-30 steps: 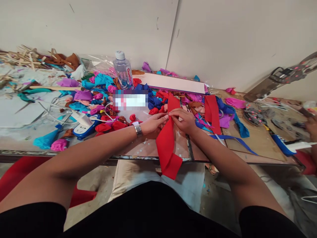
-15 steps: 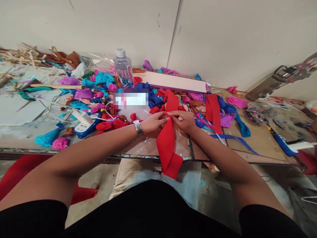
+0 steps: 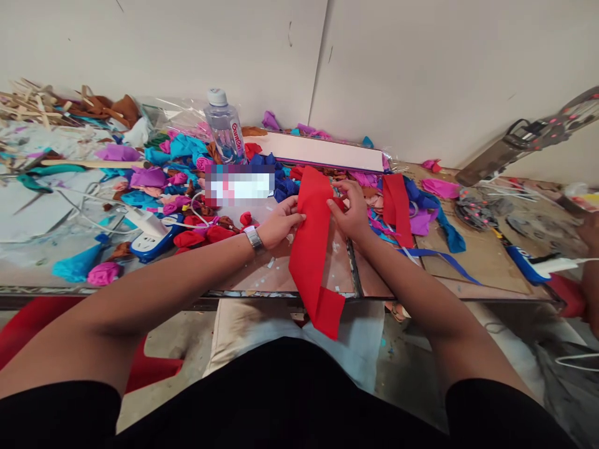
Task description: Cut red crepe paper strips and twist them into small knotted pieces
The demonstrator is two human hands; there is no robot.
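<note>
A wide red strip [image 3: 311, 243] of cloth or crepe paper hangs between my hands, its folded lower end dropping over the table edge. My left hand [image 3: 279, 223] is closed on the strip's left edge, thumb in front. At the right edge, my right hand [image 3: 350, 211] has its thumb against the strip and its index finger a little higher; I take it as gripping that edge. Behind the hands lie several crumpled red pieces [image 3: 218, 235] and blue ones [image 3: 285, 186]. Another red strip [image 3: 397, 209] lies to the right of my right hand.
A water bottle [image 3: 224, 128] stands at the back, beside a long white box [image 3: 322, 153]. Power strips [image 3: 156, 240] with cables lie left and right. Wooden sticks [image 3: 28, 106] are heaped at far left. Another person's hand [image 3: 590, 234] shows at the right edge.
My hands have moved apart from a pinch at the strip's middle. The gathered strip has opened out flat and wide between them. The view has shifted slightly.
</note>
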